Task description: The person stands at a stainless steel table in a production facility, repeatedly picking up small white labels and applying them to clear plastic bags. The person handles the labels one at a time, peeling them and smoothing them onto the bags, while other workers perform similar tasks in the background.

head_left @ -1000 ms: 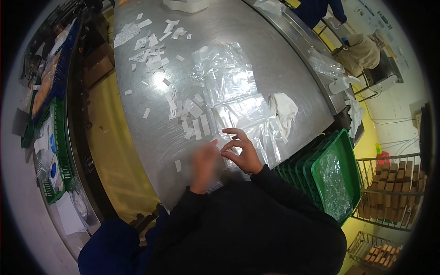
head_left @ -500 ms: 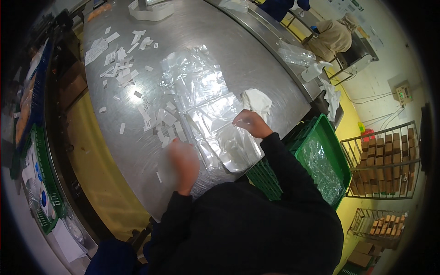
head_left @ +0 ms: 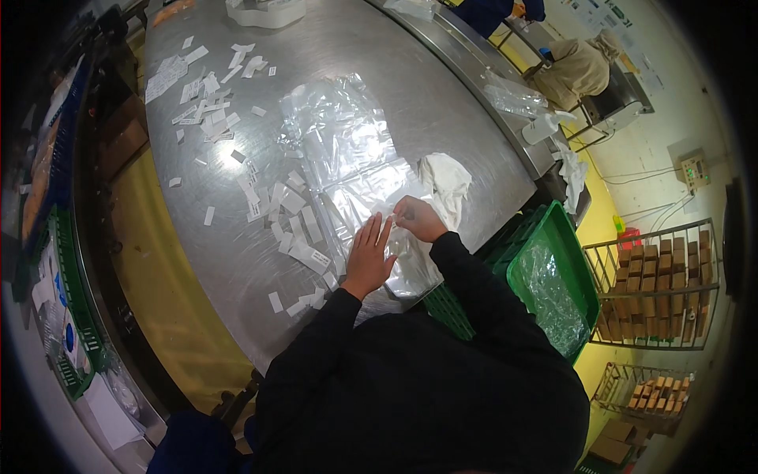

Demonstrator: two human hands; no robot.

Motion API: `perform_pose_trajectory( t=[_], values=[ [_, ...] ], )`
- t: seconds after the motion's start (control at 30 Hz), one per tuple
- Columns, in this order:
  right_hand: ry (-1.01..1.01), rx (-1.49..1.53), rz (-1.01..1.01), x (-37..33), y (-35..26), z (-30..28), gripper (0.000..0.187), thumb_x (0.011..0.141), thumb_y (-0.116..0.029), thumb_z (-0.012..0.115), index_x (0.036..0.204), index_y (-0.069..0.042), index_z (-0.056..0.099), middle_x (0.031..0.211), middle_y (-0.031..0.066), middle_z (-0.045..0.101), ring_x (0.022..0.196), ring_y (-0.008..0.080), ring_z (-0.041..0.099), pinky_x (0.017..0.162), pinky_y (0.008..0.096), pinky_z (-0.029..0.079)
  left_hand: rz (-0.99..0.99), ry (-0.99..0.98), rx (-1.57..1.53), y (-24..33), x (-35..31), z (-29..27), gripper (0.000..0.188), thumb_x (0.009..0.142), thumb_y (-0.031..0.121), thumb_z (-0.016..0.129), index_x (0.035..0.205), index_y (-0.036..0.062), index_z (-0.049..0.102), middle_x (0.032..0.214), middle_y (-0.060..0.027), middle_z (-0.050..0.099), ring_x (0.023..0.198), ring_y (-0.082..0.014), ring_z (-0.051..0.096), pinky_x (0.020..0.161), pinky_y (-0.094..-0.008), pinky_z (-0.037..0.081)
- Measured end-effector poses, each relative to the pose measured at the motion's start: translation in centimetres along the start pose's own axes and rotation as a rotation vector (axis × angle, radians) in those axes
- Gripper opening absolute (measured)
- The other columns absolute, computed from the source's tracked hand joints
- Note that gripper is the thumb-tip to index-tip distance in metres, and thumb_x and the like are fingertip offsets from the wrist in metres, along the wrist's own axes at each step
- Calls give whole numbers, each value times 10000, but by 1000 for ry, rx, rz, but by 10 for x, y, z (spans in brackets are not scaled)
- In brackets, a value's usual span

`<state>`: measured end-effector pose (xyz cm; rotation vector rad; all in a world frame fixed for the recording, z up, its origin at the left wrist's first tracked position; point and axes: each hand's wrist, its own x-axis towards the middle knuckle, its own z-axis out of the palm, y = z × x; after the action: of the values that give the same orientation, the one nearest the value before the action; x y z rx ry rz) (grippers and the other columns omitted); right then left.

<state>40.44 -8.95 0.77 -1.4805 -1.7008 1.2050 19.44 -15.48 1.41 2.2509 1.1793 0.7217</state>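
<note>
Clear plastic bags (head_left: 351,154) lie flat and overlapping on the steel table in front of me. My left hand (head_left: 369,257) rests on the nearest bag with its fingers stretched out, open and holding nothing. Beside its fingertips, my right hand (head_left: 418,218) is closed in a pinch just over the same bag. A small pale bit shows at its fingertips, too small to name. Left of the bags, several white printed labels (head_left: 306,254) lie scattered, some close to my left wrist. A crumpled white cloth (head_left: 445,186) sits just beyond my right hand.
More loose labels (head_left: 212,118) and a curled label strip (head_left: 267,13) lie farther up the steel table (head_left: 229,284). A green crate (head_left: 580,308) with clear plastic stands at my right. Beyond it is a rack of brown boxes (head_left: 651,276). Another person (head_left: 580,71) works at the back.
My left hand has moved right from the labels onto the bag, next to my right hand. The right hand has shifted slightly left, still pinched. More labels show where the left hand was.
</note>
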Motion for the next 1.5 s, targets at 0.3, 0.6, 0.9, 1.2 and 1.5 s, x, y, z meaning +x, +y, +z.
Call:
perform_pose_trajectory(
  t=[0.3, 0.6, 0.9, 1.2, 1.5],
  values=[
    [584, -479, -65, -5, 8, -19, 387, 651, -130, 830, 931, -55, 574, 907, 137, 567, 868, 333, 576, 753, 392, 486, 53, -66, 198, -9, 0, 5, 699, 902, 397, 563, 1493, 105, 329, 1574, -134, 246, 1454, -329, 199, 1175, -452, 171],
    [820, -142, 83, -95, 41, -42, 327, 730, -51, 764, 1003, -45, 584, 967, 60, 586, 763, 166, 562, 692, 306, 479, 9, -166, 207, 5, 12, -5, 622, 909, 465, 557, 1473, 260, 392, 1531, -181, 301, 1428, -386, 233, 1133, -549, 198],
    [1155, -77, 285, -175, 56, -43, 277, 794, -24, 712, 1045, -51, 596, 963, 46, 586, 775, 135, 573, 725, 276, 476, 59, -240, 194, -7, 32, -9, 343, 986, 361, 469, 1262, 241, 633, 1377, -166, 488, 1278, -367, 447, 1032, -504, 349],
    [1180, 10, 178, -152, 28, -41, 241, 803, -5, 687, 1021, -28, 589, 944, 45, 584, 735, 120, 567, 678, 274, 465, -317, 706, -912, -172, 185, -111, 182, 905, 163, 558, 958, 29, 670, 836, -55, 665, 694, -137, 596, 643, -285, 463],
    [951, 54, -61, -107, -24, -15, 128, 847, -26, 658, 963, -4, 611, 920, 42, 627, 802, 125, 592, 729, 270, 476, -517, 756, -610, -132, 1, -119, 191, 925, 162, 617, 1048, 16, 621, 933, -75, 665, 830, -171, 628, 717, -282, 479]
  ],
)
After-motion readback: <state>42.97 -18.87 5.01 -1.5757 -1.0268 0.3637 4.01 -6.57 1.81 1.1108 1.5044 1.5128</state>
